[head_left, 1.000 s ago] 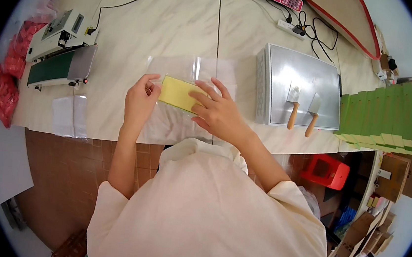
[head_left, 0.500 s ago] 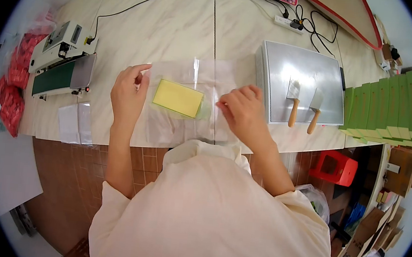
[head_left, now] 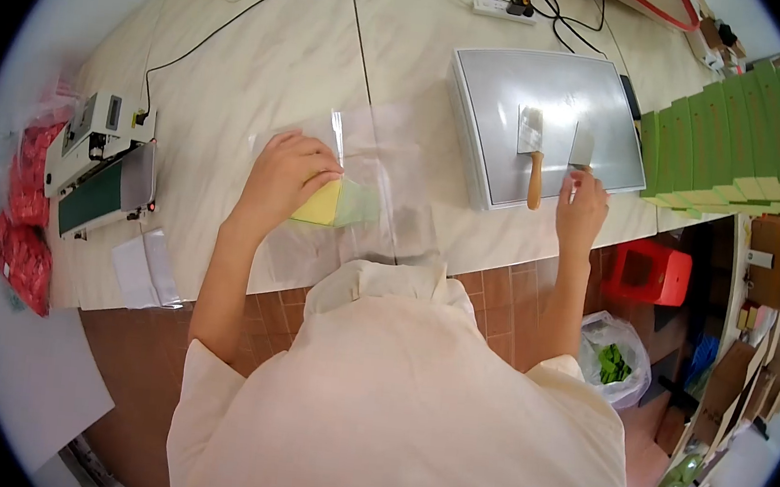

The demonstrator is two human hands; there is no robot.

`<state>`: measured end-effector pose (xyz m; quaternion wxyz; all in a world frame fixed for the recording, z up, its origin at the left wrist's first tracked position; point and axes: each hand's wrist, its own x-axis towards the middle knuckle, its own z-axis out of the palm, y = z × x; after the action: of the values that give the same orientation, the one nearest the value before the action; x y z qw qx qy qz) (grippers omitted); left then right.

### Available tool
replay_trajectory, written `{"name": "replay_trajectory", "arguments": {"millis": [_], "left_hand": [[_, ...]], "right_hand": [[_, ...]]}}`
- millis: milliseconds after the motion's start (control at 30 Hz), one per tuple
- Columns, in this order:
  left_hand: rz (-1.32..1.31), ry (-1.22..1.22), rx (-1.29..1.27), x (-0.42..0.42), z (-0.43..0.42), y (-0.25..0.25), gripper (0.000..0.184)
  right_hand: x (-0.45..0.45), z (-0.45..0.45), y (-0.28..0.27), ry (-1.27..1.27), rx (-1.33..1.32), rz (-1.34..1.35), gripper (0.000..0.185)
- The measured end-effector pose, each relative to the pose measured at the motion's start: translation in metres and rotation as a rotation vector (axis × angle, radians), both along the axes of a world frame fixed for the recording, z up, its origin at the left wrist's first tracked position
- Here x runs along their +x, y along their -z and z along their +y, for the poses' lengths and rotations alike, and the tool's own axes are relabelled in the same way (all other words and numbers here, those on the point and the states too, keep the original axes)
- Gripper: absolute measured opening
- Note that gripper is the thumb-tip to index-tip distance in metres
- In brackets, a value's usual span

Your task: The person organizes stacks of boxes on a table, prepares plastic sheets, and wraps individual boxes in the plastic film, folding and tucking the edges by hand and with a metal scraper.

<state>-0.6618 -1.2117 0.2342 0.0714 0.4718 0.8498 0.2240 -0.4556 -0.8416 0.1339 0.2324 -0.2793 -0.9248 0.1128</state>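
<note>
A yellow rectangular block [head_left: 318, 206] with a thin green edge lies on clear plastic film [head_left: 411, 217] on the table. My left hand [head_left: 288, 177] is curled over its left and upper part, fingers bent together against it, hiding much of the yellow. A pale green translucent flap [head_left: 356, 205] spreads from its right side. On the right, my right hand [head_left: 584, 206] is closed at the handle of one scraper [head_left: 584, 142], whose metal blade lies on a silver metal plate [head_left: 494, 94]. A second scraper [head_left: 535, 173] with a wooden handle rests beside it, untouched.
A sealing machine [head_left: 106, 165] with a green belt stands at the left. White packets [head_left: 145, 269] lie by the front edge. Green boxes [head_left: 738, 141] are lined up at the right. A power strip [head_left: 503, 10] and cables are at the back; a red stool [head_left: 650, 273] stands below.
My right hand has moved from the film to the right scraper's handle. My left hand has come over the yellow block. The view has turned, shifting the table leftward.
</note>
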Motion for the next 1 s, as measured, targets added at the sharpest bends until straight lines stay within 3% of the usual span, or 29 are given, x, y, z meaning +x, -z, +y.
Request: {"name": "replay_trajectory", "arguments": {"millis": [67, 167, 367, 433, 533, 733, 833, 900, 933, 1000], "left_hand": [[0.018, 0.008, 0.008, 0.0, 0.004, 0.0, 0.008], [0.104, 0.023, 0.029, 0.002, 0.002, -0.003, 0.007], [0.18, -0.336, 0.177, 0.032, -0.01, -0.015, 0.007], [0.034, -0.393, 0.15, 0.047, -0.019, -0.016, 0.011], [0.037, -0.298, -0.017, 0.067, -0.021, -0.023, 0.012], [0.201, -0.1, -0.024, 0.069, -0.033, -0.004, 0.01], [0.092, -0.251, 0.095, 0.069, -0.03, -0.009, 0.012], [0.041, -0.398, 0.1, 0.064, -0.019, -0.012, 0.017], [-0.016, -0.539, 0.106, 0.063, -0.012, -0.012, 0.023], [-0.018, -0.577, 0.065, 0.062, -0.001, -0.008, 0.028]], "right_hand": [[0.011, 0.013, 0.013, 0.172, 0.14, -0.046, 0.017], [0.018, 0.02, 0.029, 0.239, 0.116, -0.048, 0.022], [0.011, 0.019, 0.039, 0.346, 0.085, -0.104, 0.027], [0.007, 0.022, 0.042, 0.373, 0.11, -0.136, 0.027], [0.001, 0.028, 0.046, 0.417, 0.077, -0.185, 0.029], [-0.013, 0.038, 0.051, 0.473, -0.068, -0.285, 0.032], [-0.014, 0.04, 0.052, 0.557, -0.17, -0.288, 0.033], [-0.006, 0.032, 0.049, 0.443, -0.2, 0.02, 0.033], [-0.004, 0.025, 0.044, 0.44, -0.201, 0.02, 0.033], [-0.005, 0.002, 0.02, 0.26, -0.264, 0.152, 0.03]]}}
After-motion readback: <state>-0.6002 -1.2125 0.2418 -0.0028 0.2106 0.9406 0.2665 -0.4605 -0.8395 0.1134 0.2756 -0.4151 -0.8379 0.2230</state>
